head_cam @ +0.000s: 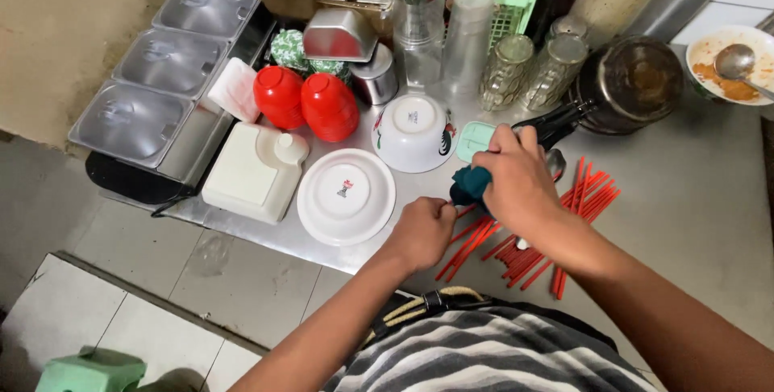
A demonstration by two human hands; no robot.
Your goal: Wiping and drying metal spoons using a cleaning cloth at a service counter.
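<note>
Striped cloth [484, 356] of the person's shirt fills the lower edge, and both forearms reach from it to the steel counter [693, 198]. On this counter the left hand [421, 232] is closed into a fist, and its fingers pinch the end of one red chopstick [466, 211]. Just above these fingers the right hand [520, 182] presses a dark teal cloth [469, 184], the fingers curled tight around it; the cloth touches the same stick.

Under and to the right of the right fingers lies a loose heap of red chopsticks [580, 206], many of them crossing each other. As I judge it, the wiping is somewhere in the middle: one stick is in work and the heap is not sorted, but I cannot tell which sticks are already wiped.

Left of the left fingers stands a white plate [347, 196] upside down, and beyond the fingers a white bowl [413, 131], also turned over. Further beyond are two red cups [306, 102], clear glasses [468, 37] and a dark pot [633, 81].
</note>
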